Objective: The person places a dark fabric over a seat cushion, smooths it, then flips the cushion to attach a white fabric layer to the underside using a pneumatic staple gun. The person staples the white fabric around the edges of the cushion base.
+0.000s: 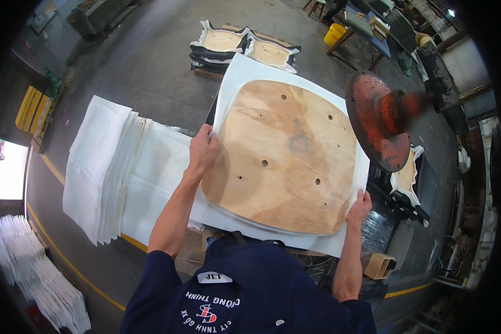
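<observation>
Left hand: your left hand point(204, 149) has its grip closed on the white fabric sheet point(235, 75) at the plywood seat board's point(286, 156) left edge.
Right hand: your right hand point(359, 207) pinches the sheet's near right corner.
Board: lying on the sheet, on the desk.
Nearby: a stack of white sheets point(103, 167) to its left, and a rusty red disc point(377, 119) to its right.

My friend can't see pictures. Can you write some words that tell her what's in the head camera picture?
Seen from above, a person's left hand and right hand grip opposite edges of a rounded plywood seat board with holes, lying on white fabric. A stack of white fabric sheets lies to the left, a rusty round metal disc stands to the right, and more covered seat boards sit beyond on the floor.
</observation>
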{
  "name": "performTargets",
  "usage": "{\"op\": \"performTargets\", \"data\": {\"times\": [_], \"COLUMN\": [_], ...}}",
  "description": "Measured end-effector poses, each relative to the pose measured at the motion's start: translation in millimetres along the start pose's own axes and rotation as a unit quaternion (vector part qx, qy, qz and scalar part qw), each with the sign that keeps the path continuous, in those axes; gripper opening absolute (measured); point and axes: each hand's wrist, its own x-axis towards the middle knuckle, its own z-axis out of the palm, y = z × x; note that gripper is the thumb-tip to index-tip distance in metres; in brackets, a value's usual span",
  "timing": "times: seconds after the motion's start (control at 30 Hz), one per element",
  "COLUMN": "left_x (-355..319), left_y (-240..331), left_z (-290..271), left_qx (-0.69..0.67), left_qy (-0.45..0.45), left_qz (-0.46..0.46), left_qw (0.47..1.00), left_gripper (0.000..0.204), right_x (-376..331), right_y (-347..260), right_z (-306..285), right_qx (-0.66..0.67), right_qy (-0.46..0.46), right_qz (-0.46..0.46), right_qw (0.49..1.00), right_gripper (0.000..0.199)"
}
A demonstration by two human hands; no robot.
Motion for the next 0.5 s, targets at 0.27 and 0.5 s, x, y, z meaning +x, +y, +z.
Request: {"op": "performTargets", "data": {"times": [0.27,0.5], "left_x": [-3,9], "left_y": [4,-33], "left_z": [-2,13], "left_qx": [-0.088,-0.031], "left_qy": [-0.006,0.011], "left_qz": [-0.014,0.03], "left_qw": [0.996,0.999], "left_gripper": [0.014,0.017], "right_x": [-9,2], "right_y": [31,36], "right_z": [1,6], "right_qx": [-0.037,-0.177], "right_qy": [0.041,0.005], "right_qz": [-0.066,-0.079], "right_qw": [0.996,0.981], "right_gripper": [0.02,0.019]}}
